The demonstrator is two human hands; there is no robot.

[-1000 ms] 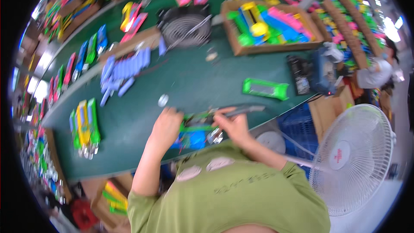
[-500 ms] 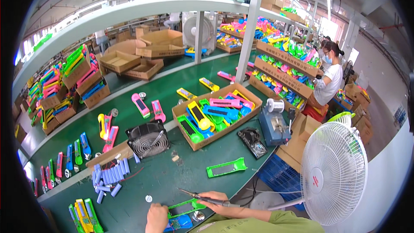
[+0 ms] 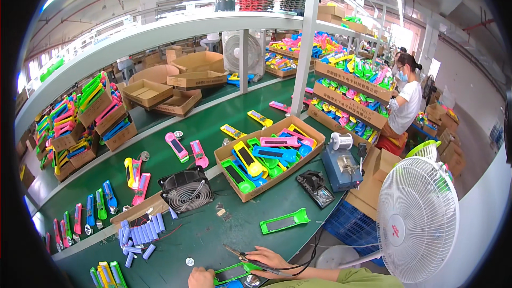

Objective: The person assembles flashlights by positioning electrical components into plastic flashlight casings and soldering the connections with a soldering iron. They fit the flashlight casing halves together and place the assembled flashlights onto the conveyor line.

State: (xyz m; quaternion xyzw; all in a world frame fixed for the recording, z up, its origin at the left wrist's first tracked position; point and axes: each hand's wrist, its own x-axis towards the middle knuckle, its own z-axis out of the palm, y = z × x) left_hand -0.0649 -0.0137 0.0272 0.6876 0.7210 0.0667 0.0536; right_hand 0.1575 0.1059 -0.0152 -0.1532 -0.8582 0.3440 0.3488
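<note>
Green plastic casing against left fingers, their grip unclear, wants steadying; right fingers clasp soldering iron, best angled clear

I wear an olive-green top, only partly visible along the lower edge. Its short right sleeve is loose and lightly creased, ending above my bare forearm. My left hand and right hand are bare, fingers uncovered.

The right grip holds a soldering iron near a green casing.
</note>
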